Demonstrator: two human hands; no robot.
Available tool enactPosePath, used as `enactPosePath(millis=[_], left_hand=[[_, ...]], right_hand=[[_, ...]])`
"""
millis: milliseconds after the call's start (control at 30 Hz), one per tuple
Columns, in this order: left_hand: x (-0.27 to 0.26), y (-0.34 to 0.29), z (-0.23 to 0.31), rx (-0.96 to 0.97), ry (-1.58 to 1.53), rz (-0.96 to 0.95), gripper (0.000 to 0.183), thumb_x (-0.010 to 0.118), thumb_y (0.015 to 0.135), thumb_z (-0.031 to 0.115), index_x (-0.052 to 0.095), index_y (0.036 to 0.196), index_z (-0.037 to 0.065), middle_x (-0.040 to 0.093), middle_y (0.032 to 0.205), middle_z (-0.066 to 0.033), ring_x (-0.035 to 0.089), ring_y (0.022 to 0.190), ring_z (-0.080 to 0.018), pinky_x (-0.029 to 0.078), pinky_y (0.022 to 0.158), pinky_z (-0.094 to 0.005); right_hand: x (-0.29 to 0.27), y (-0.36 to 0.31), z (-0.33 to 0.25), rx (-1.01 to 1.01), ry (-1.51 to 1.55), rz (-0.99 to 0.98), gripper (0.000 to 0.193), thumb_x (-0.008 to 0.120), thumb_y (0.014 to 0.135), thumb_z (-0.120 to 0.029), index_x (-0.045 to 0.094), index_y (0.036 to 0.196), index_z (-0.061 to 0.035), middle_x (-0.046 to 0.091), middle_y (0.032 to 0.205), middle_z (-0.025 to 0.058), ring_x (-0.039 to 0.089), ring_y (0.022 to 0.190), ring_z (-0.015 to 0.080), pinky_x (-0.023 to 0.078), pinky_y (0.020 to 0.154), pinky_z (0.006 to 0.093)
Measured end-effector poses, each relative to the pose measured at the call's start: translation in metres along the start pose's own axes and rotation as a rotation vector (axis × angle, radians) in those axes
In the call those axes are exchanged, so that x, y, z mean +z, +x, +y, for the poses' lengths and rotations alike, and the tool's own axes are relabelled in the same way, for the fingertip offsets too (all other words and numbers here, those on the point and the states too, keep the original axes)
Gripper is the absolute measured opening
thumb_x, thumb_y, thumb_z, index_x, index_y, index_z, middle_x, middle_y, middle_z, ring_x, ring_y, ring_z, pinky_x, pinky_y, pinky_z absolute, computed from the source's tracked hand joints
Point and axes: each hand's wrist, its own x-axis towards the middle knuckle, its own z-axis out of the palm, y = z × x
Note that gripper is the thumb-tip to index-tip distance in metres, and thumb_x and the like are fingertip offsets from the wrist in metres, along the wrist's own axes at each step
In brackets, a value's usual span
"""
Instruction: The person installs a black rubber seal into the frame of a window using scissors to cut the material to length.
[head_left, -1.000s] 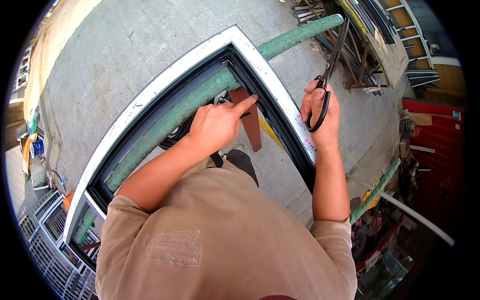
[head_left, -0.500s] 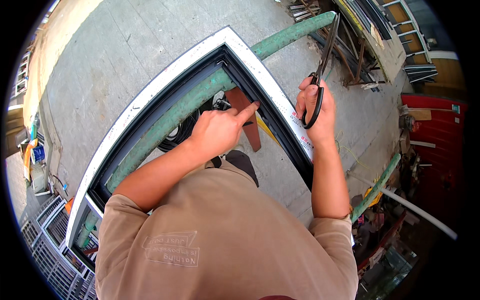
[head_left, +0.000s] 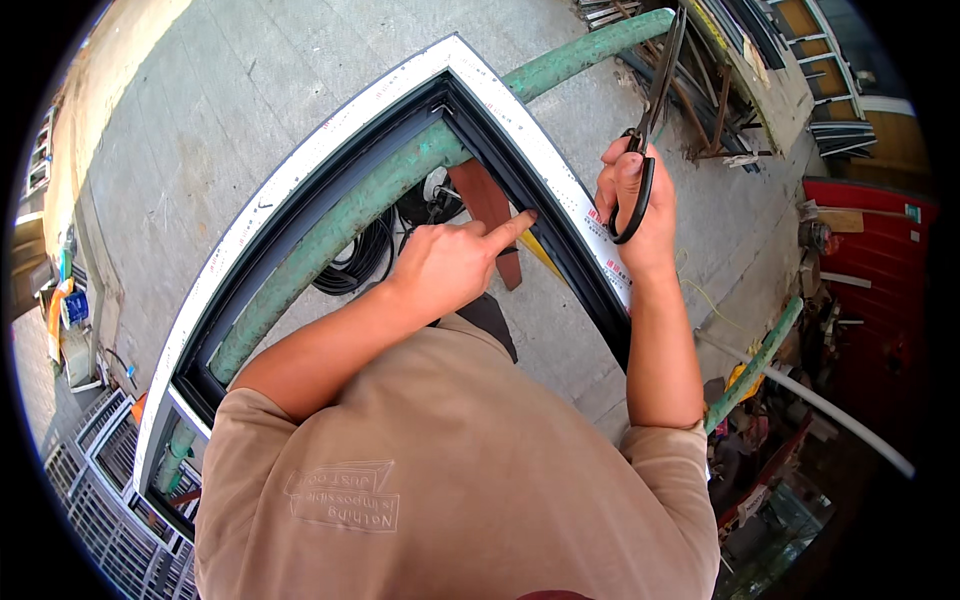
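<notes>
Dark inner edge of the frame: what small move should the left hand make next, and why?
Perhaps the left hand should slide its index finger slightly along the dark inner edge of the frame: the fingertip appears to rest there, partway along one side, while the right hand holds the scissors apart from it.

One wide fisheye on the person's head, the left one of a side-by-side pair, tipped steeply down over their own chest. The tan T-shirt (head_left: 460, 460) is super close and fills the bottom middle, with the forearms (head_left: 663, 350) on either side of it. Left hand (head_left: 440, 265) and right hand (head_left: 655, 220) are near too, around mid-picture. Up top it looks out ahead across the concrete floor (head_left: 230, 90), way farther off. Window frame (head_left: 262, 208) edges bow, corners go black
</notes>
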Motion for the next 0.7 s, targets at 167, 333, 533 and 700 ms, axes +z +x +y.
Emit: enactPosePath(millis=[167, 333, 533, 700], left_hand=[[-0.001, 0.005, -0.002, 0.024, -0.021, 0.027, 0.072, 0.069, 0.086, 0.006, 0.061, 0.156, 0.020, 0.070, 0.083, -0.0112, 0.075, 0.072, -0.0317, 0.062, 0.060, -0.0462], [0.000, 0.003, -0.009, -0.030, 0.073, 0.024, 0.063, 0.072, 0.091, 0.013, 0.064, 0.153, 0.022, 0.074, 0.085, -0.0104, 0.076, 0.070, -0.0291, 0.062, 0.060, -0.0435], [-0.005, 0.008, -0.011, -0.075, 0.060, 0.073, 0.073, 0.070, 0.087, 0.010, 0.061, 0.158, 0.024, 0.074, 0.080, -0.0090, 0.075, 0.067, -0.0301, 0.062, 0.060, -0.0450], [-0.007, 0.007, -0.018, -0.126, -0.023, 0.067, 0.079, 0.072, 0.084, 0.008, 0.059, 0.159, 0.031, 0.075, 0.086, -0.0103, 0.074, 0.071, -0.0350, 0.062, 0.065, -0.0477]], right_hand=[[-0.001, -0.002, 0.003, 0.021, -0.015, 0.004, 0.032, 0.062, 0.116, -0.035, 0.059, 0.102, -0.0066, 0.054, 0.073, -0.0029, 0.050, 0.060, 0.0067, 0.041, 0.056, 0.0267], [0.002, -0.002, -0.002, 0.051, -0.012, 0.010, 0.032, 0.063, 0.116, -0.036, 0.059, 0.102, -0.0063, 0.054, 0.073, -0.0029, 0.051, 0.061, 0.0064, 0.042, 0.056, 0.0262], [0.000, 0.000, -0.005, 0.041, -0.019, 0.011, 0.034, 0.063, 0.116, -0.037, 0.059, 0.103, -0.0060, 0.055, 0.074, -0.0028, 0.051, 0.062, 0.0063, 0.042, 0.057, 0.0263], [0.001, 0.001, -0.006, 0.038, -0.046, 0.008, 0.034, 0.063, 0.116, -0.036, 0.059, 0.103, -0.0056, 0.055, 0.076, -0.0026, 0.051, 0.062, 0.0062, 0.043, 0.056, 0.0260]])
